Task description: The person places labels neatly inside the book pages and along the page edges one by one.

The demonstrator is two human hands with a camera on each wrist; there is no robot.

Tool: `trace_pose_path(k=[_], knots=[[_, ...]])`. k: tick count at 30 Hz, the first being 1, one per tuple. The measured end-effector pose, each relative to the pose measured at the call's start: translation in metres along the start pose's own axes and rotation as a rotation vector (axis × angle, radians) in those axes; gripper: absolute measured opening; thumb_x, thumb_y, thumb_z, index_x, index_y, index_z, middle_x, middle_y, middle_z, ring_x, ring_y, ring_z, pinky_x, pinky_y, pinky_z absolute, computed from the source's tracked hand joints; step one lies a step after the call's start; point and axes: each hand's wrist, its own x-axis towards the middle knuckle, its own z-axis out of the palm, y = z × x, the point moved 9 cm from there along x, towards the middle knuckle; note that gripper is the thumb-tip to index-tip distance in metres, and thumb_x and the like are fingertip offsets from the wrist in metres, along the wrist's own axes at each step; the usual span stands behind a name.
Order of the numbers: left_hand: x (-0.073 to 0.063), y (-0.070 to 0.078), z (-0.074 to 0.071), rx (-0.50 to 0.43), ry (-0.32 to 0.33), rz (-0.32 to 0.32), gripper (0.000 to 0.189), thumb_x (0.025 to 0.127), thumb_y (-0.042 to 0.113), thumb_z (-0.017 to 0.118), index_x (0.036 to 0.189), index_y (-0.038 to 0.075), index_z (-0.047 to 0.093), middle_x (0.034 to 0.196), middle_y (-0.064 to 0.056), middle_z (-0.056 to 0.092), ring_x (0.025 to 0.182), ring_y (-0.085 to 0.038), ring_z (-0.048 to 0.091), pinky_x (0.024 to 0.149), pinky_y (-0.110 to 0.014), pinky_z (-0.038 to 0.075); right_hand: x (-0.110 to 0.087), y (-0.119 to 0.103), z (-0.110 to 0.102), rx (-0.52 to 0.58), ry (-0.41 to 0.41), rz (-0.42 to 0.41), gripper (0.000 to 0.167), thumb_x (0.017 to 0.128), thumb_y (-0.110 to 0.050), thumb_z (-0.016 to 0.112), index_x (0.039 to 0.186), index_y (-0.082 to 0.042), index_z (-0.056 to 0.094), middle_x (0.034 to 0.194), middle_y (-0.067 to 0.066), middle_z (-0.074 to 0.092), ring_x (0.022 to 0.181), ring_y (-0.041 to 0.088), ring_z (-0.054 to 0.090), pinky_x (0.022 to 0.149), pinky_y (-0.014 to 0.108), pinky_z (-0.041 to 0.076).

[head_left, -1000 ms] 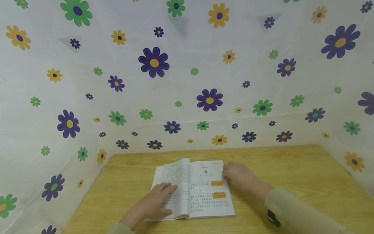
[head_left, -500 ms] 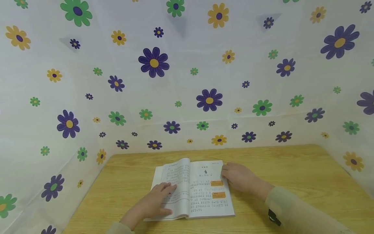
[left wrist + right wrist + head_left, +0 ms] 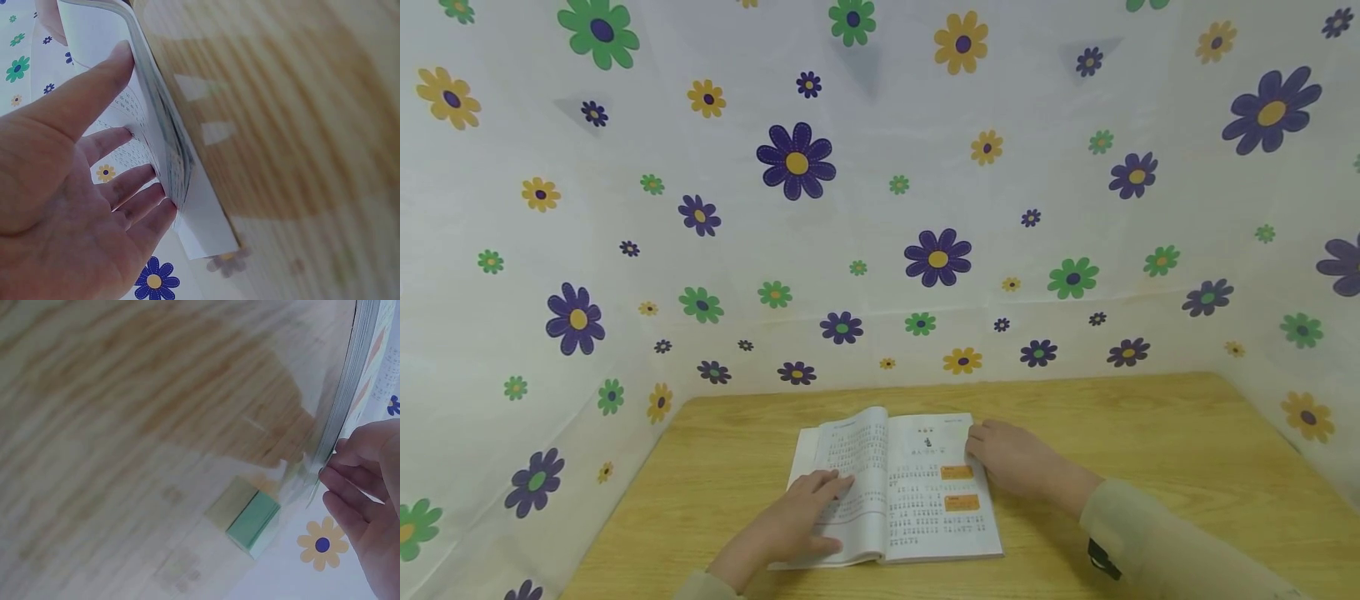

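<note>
An open book (image 3: 936,500) lies on the wooden table, its printed pages spread and the left leaves bowed up towards the spine. My left hand (image 3: 797,512) rests on the lower left page with fingers spread and thumb close to the bottom edge. In the left wrist view, the fingers of that left hand (image 3: 100,181) lie against the page, next to the fanned page edges. At the upper right edge of the book, my right hand (image 3: 1018,458) has its fingers bent over the page edge. The right wrist view shows the right hand (image 3: 372,487) pinching there, fingertips at the page stack.
The wooden table (image 3: 1150,450) extends on both sides of the book. A white curtain (image 3: 880,217) with printed flowers stands round its back and sides. In the right wrist view, a small green and white block-like thing (image 3: 253,519) shows beyond the book.
My right hand has shifted very slightly left along the page edge. The left hand and the book stay where they were.
</note>
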Motion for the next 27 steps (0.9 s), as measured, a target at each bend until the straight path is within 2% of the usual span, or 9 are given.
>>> trace_pose_path(k=[4,11,19,27], knots=[[-0.0005,0.0002,-0.0001,0.005,0.002,0.004,0.083,0.086,0.026,0.090,0.157,0.009,0.049,0.162,-0.023,0.044,0.148,-0.046,0.042,0.119,-0.067,0.043,0.0011,-0.0010,0.0015,-0.009,-0.017,-0.001,0.020,0.105,-0.017,0.065,0.122,-0.009,0.073,0.119,0.004,0.071,0.105,0.018,0.065,0.100,0.035,0.061],[-0.0008,0.0004,0.0002,-0.004,-0.003,0.004,0.084,0.086,0.025,0.090,0.157,0.009,0.049,0.162,-0.023,0.043,0.148,-0.046,0.042,0.119,-0.067,0.043,0.0001,-0.0024,0.0005,0.003,-0.014,-0.016,0.023,0.106,-0.018,0.064,0.125,-0.008,0.072,0.120,0.005,0.070,0.107,0.019,0.066,0.101,0.036,0.061],[-0.0007,0.0002,0.0008,-0.007,0.001,0.008,0.084,0.086,0.026,0.091,0.157,0.008,0.049,0.161,-0.024,0.044,0.147,-0.047,0.043,0.119,-0.067,0.043,-0.0015,-0.0039,0.0023,0.018,-0.023,-0.035,0.028,0.105,-0.017,0.065,0.131,-0.008,0.071,0.129,0.007,0.068,0.117,0.021,0.065,0.107,0.038,0.059],[0.0002,-0.0004,0.0015,0.011,0.009,0.017,0.083,0.087,0.027,0.090,0.157,0.008,0.049,0.161,-0.023,0.045,0.147,-0.046,0.043,0.119,-0.067,0.043,-0.0005,-0.0069,0.0019,-0.027,-0.029,-0.064,0.030,0.102,-0.016,0.068,0.130,-0.009,0.073,0.124,0.007,0.069,0.111,0.020,0.064,0.105,0.037,0.060]])
